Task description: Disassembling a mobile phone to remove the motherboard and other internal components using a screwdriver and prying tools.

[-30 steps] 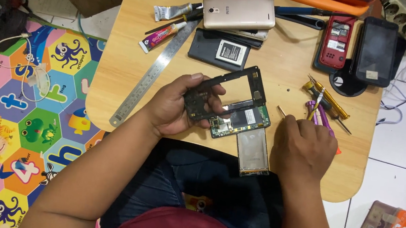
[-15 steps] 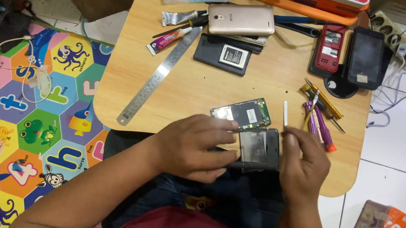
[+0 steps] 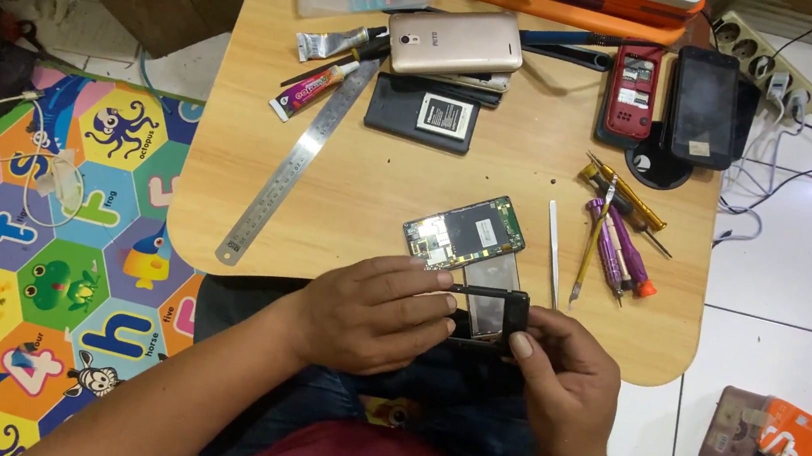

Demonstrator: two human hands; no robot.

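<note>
Gripping a black phone frame (image 3: 490,312) at the near edge of the small wooden table (image 3: 349,192), both hands close on it from either side: the left hand (image 3: 372,313) wraps its fingers over the left end, and the right hand (image 3: 566,381) pinches the right end between thumb and fingers. It looks like a thin, light plastic shell with a shiny panel showing through its opening, likely stiff but easy to crack or bend if squeezed across the middle, so the outer edges and corners seem the safest hold. Just beyond it, touching or nearly so, lies a bare circuit board (image 3: 466,232), fragile and best lifted by its rim. To the right lie a white pry stick (image 3: 553,252), tweezers and small screwdrivers (image 3: 616,242). Farther back are a steel ruler (image 3: 297,161), a glue tube (image 3: 313,90), a gold phone (image 3: 456,43), a dark phone back with a battery (image 3: 424,114), a red phone (image 3: 633,79) and a black phone (image 3: 708,94). An orange tray (image 3: 510,0) sits at the far edge; its contents are mostly out of view.
</note>
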